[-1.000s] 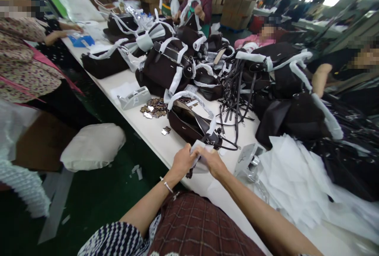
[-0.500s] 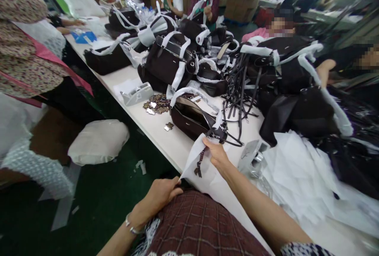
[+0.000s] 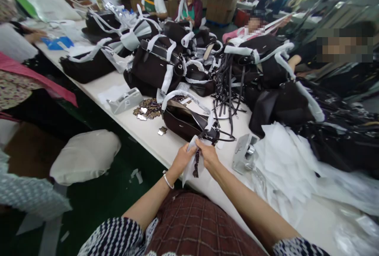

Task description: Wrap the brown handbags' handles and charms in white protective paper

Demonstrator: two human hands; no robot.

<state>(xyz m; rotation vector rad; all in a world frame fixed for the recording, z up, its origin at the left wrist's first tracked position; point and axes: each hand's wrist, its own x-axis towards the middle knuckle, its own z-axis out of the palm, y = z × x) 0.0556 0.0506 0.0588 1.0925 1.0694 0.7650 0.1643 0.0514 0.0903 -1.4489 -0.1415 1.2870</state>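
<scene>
My left hand (image 3: 184,159) and my right hand (image 3: 208,154) meet at the table's front edge, fingers pinched on the top of a thin white sheet (image 3: 187,175). A dark brown braided tassel (image 3: 196,164) hangs between them, in front of the sheet. Just beyond my hands sits a small dark bag (image 3: 180,123), its top open and its handle wrapped in white. The bag's dark strap lies at its right end, close to my right hand. Left of the bag, one patterned tag (image 3: 162,130) lies apart from a pile of similar ones (image 3: 148,108).
Dark bags with wrapped handles (image 3: 154,66) crowd the white table (image 3: 154,147). Black straps (image 3: 230,86) lie behind the small bag. Two clear holders (image 3: 126,100) and a heap of white sheets (image 3: 284,161) flank it. A covered stool (image 3: 85,155) stands at left. Several people surround the table.
My left hand has moved up and right from the sheet's lower corner to its top, beside my right hand. The sheet is now gathered round the tassel. The view has shifted.
</scene>
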